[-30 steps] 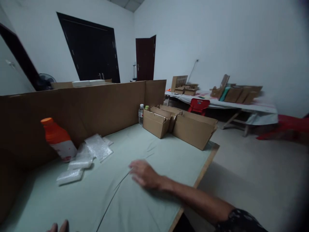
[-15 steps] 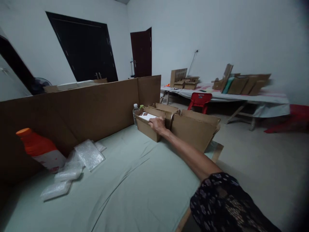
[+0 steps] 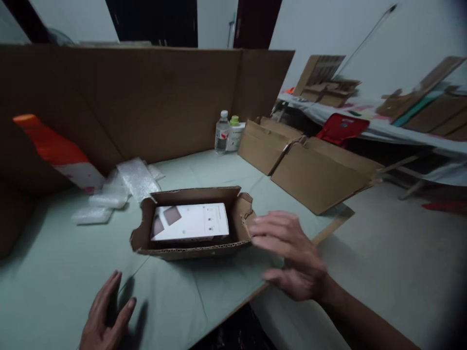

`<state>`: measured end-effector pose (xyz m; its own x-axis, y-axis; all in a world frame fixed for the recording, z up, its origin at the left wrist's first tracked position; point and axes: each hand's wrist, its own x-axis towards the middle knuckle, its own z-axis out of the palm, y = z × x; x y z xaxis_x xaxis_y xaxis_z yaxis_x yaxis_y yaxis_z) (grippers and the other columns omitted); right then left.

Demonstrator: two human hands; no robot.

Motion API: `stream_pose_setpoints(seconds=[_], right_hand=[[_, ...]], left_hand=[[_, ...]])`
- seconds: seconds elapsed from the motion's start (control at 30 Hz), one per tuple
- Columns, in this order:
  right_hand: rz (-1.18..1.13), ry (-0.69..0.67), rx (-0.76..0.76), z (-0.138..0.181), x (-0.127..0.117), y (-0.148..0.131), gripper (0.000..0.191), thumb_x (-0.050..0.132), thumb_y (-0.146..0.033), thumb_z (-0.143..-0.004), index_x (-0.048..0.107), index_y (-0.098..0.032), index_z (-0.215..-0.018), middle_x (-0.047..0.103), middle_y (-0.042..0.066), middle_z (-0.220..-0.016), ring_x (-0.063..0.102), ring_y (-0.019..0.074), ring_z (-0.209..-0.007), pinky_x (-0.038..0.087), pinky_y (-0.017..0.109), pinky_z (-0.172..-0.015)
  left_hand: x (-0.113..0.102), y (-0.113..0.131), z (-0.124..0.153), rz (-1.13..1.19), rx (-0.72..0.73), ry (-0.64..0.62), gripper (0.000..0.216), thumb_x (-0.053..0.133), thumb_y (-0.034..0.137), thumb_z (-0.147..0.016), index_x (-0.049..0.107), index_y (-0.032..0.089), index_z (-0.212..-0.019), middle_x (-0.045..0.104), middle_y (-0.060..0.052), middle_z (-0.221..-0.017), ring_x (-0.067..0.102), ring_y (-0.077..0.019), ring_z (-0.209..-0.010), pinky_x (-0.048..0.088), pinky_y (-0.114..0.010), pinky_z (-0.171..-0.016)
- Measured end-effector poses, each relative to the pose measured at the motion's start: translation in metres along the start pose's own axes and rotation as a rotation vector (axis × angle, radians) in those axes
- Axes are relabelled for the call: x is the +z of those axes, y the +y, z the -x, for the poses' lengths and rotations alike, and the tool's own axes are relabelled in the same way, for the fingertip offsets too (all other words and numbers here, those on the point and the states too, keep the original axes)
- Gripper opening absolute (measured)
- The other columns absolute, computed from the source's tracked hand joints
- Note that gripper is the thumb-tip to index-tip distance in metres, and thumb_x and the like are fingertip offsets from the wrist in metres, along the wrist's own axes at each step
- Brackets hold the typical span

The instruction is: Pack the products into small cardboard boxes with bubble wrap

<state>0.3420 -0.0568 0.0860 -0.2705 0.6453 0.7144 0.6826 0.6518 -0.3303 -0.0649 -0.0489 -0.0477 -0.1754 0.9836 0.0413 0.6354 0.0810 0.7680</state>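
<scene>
Fingers of the right hand [image 3: 292,255]: wide, thumb well apart from the others, holding nothing; the tips are at the right end of the small carton [image 3: 197,196], and whether they touch it I cannot tell.
Fingers of the left hand [image 3: 98,328]: spread, thumb apart, holding nothing; near the carton's front left corner, low over the green cloth [image 3: 175,301].
Where things stand, head view: the small carton is set on the cloth between the hands and open at the top, so that much looks done; the white box [image 3: 189,221] is not out of it.
Inside the small carton: the white box, printed side up, with a gap at the right end; anything beneath it is hidden.
Larger cartons at the right: one open carton [image 3: 262,148] beside another open carton [image 3: 317,177]; their contents are hidden.
Bubble-wrap packets [image 3: 136,177]: in a loose heap behind and left of the small carton, apart from both hands.
Bottles: an orange bottle [image 3: 60,155] leans by the packets; a clear bottle [image 3: 222,133] stands upright farther back.
</scene>
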Motion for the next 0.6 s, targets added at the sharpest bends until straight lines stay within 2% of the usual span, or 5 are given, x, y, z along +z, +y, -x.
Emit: stream_pose_setpoints(seconds=[0.1, 0.2, 0.3, 0.47, 0.6], right_hand=[[-0.139, 0.152, 0.249, 0.032, 0.009, 0.012, 0.045, 0.048, -0.055, -0.098, 0.06, -0.03, -0.133, 0.062, 0.012, -0.134, 0.058, 0.0346, -0.124, 0.046, 0.056, -0.103], [-0.215, -0.001, 0.492, 0.063, 0.032, 0.029, 0.059, 0.057, -0.055, -0.093, 0.052, -0.023, -0.141, 0.056, 0.016, -0.142, 0.055, 0.0363, -0.129, 0.047, 0.054, -0.105], [-0.26, -0.223, 0.68, 0.074, 0.06, 0.042, 0.063, 0.065, -0.052, -0.086, 0.054, -0.019, -0.139, 0.062, 0.017, -0.136, 0.061, 0.0364, -0.123, 0.051, 0.054, -0.103], [-0.414, -0.359, 0.71, 0.047, 0.095, 0.045, 0.05, 0.064, -0.047, -0.086, 0.063, -0.018, -0.127, 0.069, 0.017, -0.124, 0.066, 0.0358, -0.113, 0.056, 0.053, -0.095], [-0.495, -0.378, 0.645, 0.01, 0.121, 0.046, 0.048, 0.062, -0.044, -0.088, 0.061, -0.016, -0.126, 0.068, 0.018, -0.125, 0.067, 0.0339, -0.112, 0.057, 0.052, -0.093]], left_hand=[[0.002, 0.022, 0.007, 0.068, -0.086, -0.03, 0.074, 0.061, 0.057, -0.081, 0.045, 0.029, -0.147, 0.047, -0.006, -0.154, 0.041, -0.0345, -0.144, 0.033, -0.054, -0.12], [0.008, 0.032, 0.001, 0.152, -0.064, -0.074, 0.084, 0.068, 0.056, -0.074, 0.043, 0.026, -0.148, 0.045, -0.01, -0.155, 0.044, -0.0369, -0.141, 0.037, -0.055, -0.117], [0.026, 0.039, -0.009, 0.217, 0.011, -0.117, 0.087, 0.071, 0.055, -0.069, 0.047, 0.021, -0.145, 0.051, -0.015, -0.15, 0.049, -0.0377, -0.137, 0.04, -0.054, -0.115], [0.061, 0.046, -0.017, 0.308, 0.07, -0.122, 0.071, 0.066, 0.048, -0.074, 0.053, 0.017, -0.137, 0.061, -0.018, -0.138, 0.054, -0.0341, -0.132, 0.042, -0.049, -0.113], [0.057, 0.045, -0.033, 0.394, 0.019, -0.01, 0.068, 0.066, 0.047, -0.074, 0.053, 0.016, -0.133, 0.063, -0.017, -0.133, 0.058, -0.0321, -0.127, 0.044, -0.046, -0.11]])
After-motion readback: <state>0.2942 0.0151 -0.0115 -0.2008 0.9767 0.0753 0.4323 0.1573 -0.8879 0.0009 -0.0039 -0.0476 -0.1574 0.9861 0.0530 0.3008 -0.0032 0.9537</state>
